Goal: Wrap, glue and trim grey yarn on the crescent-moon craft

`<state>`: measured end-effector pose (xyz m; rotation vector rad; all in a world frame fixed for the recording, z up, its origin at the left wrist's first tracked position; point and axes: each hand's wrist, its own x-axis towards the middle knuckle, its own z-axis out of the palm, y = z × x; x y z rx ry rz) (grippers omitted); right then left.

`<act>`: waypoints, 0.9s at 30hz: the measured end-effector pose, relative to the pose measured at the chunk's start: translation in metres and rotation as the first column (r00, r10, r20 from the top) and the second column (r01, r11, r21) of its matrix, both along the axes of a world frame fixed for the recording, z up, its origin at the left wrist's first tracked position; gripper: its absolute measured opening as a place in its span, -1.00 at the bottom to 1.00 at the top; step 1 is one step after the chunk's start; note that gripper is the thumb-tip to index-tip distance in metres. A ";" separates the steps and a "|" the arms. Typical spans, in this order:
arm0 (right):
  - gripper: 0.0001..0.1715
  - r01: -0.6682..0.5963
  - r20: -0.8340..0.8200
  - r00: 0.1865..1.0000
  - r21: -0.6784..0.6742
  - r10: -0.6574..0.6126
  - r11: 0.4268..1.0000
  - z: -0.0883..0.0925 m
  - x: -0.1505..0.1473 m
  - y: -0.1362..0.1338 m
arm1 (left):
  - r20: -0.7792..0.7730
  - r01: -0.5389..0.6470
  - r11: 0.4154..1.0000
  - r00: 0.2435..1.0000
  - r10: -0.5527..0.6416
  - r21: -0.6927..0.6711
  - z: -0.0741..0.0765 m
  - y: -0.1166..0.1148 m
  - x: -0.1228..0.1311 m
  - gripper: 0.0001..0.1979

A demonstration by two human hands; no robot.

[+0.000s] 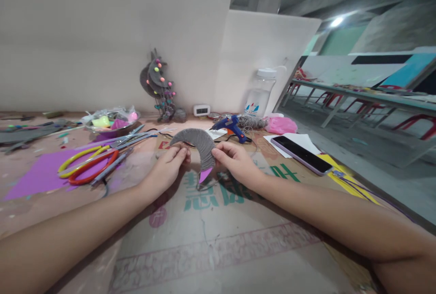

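A crescent shape wrapped in grey yarn (195,138) is held above the cardboard sheet (163,253). Its lower tip (205,175) shows bare purple, and a loop of yarn hangs beneath it. My left hand (174,158) is closed, pinching the crescent near its left end. On the other side, my right hand (235,160) pinches the outer edge of the wrapped part with thumb and forefinger; whether a yarn strand is also in those fingers I cannot tell. Just behind the crescent lies a blue glue gun (231,126).
Scissors with yellow and red handles (91,164) lie on purple sheet (41,171) at left, near a bowl of colourful bits (112,123). A decorated grey crescent (157,76), small digital clock (201,110) and water bottle (259,94) stand behind. A phone (301,154) lies right.
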<state>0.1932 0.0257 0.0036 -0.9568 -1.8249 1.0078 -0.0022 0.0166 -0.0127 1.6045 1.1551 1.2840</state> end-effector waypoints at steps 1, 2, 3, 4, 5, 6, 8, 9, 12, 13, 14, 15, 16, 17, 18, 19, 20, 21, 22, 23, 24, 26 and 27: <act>-0.68 -0.002 -0.008 1.000 -0.010 0.002 1.000 0.000 0.000 0.000 | 0.017 0.003 1.000 1.000 -0.003 -0.016 0.000 0.000 0.000 -0.72; -0.68 -0.004 -0.015 1.000 -0.019 0.004 1.000 0.000 0.000 0.000 | 0.016 0.014 0.999 1.000 -0.014 -0.029 0.000 -0.001 -0.001 -0.71; -0.68 -0.006 -0.019 1.000 -0.027 0.005 1.000 0.000 0.000 0.000 | -0.002 0.030 0.999 1.000 -0.030 -0.039 0.001 -0.002 -0.001 -0.69; -0.68 -0.005 -0.021 1.000 -0.033 0.005 0.999 0.000 0.000 0.000 | -0.031 0.042 0.998 0.999 -0.044 -0.046 0.002 -0.003 -0.002 -0.68; -0.68 -0.005 -0.020 1.000 -0.035 0.005 0.999 0.000 0.001 0.000 | -0.068 0.053 0.997 0.996 -0.056 -0.049 0.003 -0.003 -0.002 -0.67; -0.68 -0.004 -0.019 1.000 -0.037 0.004 0.999 0.000 0.001 0.000 | -0.109 0.057 0.997 0.992 -0.063 -0.049 0.005 -0.004 -0.003 -0.67; -0.68 -0.002 -0.011 1.000 -0.038 0.002 0.999 -0.001 0.001 0.001 | -0.177 0.052 0.998 0.982 -0.058 -0.039 0.008 -0.005 -0.003 -0.70; -0.68 -0.002 -0.005 1.000 -0.037 0.002 0.999 -0.001 0.002 0.001 | -0.191 0.046 0.998 0.980 -0.052 -0.032 0.009 -0.005 -0.002 -0.73; -0.68 0.003 0.008 1.000 -0.028 -0.003 1.000 -0.003 0.002 0.002 | -0.173 0.048 0.998 0.983 -0.055 -0.049 0.012 -0.006 -0.001 -0.80; -0.68 0.001 0.011 1.000 -0.022 -0.001 1.000 -0.003 0.002 0.002 | -0.165 0.055 0.997 0.984 -0.064 -0.057 0.013 -0.007 -0.001 -0.80; -0.68 -0.003 0.013 1.000 -0.016 0.003 1.000 -0.004 0.002 0.002 | -0.163 0.065 0.996 0.984 -0.074 -0.060 0.014 -0.007 0.000 -0.80; -0.68 -0.008 0.016 1.000 -0.014 0.008 1.000 -0.004 0.002 0.003 | -0.168 0.075 0.996 0.982 -0.084 -0.057 0.014 -0.008 0.000 -0.80; -0.68 -0.012 0.021 1.000 -0.014 0.012 1.000 -0.004 0.002 0.003 | -0.179 0.088 0.995 0.979 -0.095 -0.047 0.015 -0.008 0.000 -0.79; -0.68 -0.013 0.028 1.000 -0.013 0.013 1.000 -0.005 0.002 0.003 | -0.193 0.103 0.994 0.975 -0.107 -0.030 0.015 -0.009 -0.001 -0.77; -0.69 -0.009 0.034 0.999 -0.009 0.009 1.000 -0.005 0.002 0.003 | -0.210 0.120 0.993 0.970 -0.119 -0.012 0.015 -0.009 -0.001 -0.75; -0.69 -0.002 0.039 0.999 -0.004 0.002 1.000 -0.005 0.001 0.003 | -0.228 0.135 0.991 0.965 -0.130 0.006 0.015 -0.009 -0.001 -0.73; -0.69 0.003 0.043 0.999 0.001 -0.003 1.000 -0.005 0.001 0.003 | -0.246 0.151 0.988 0.959 -0.141 0.022 0.015 -0.009 -0.001 -0.72; -0.69 0.007 0.046 0.999 0.007 -0.007 1.000 -0.005 0.001 0.003 | -0.261 0.161 0.986 0.954 -0.147 0.035 0.016 -0.010 -0.001 -0.74; -0.69 0.010 0.049 0.999 0.013 -0.011 1.000 -0.004 0.001 0.002 | -0.273 0.165 0.986 0.951 -0.148 0.039 0.016 -0.010 -0.001 -0.76; -0.70 0.011 0.053 0.999 0.019 -0.012 1.000 -0.004 0.001 0.002 | -0.282 0.166 0.986 0.948 -0.150 0.033 0.017 -0.011 -0.001 -0.78; -0.70 0.010 0.058 0.998 0.024 -0.012 1.000 -0.003 0.001 0.002 | -0.288 0.165 0.986 0.946 -0.151 0.025 0.017 -0.011 0.000 -0.80; -0.70 0.013 0.066 0.998 0.031 -0.015 0.999 -0.003 0.001 0.001 | -0.295 0.169 0.985 0.942 -0.158 0.015 0.018 -0.011 0.000 -0.81; -0.70 0.015 0.066 0.998 0.031 -0.017 0.999 -0.003 0.000 0.001 | -0.296 0.180 0.983 0.940 -0.168 0.016 0.017 -0.011 0.000 -0.80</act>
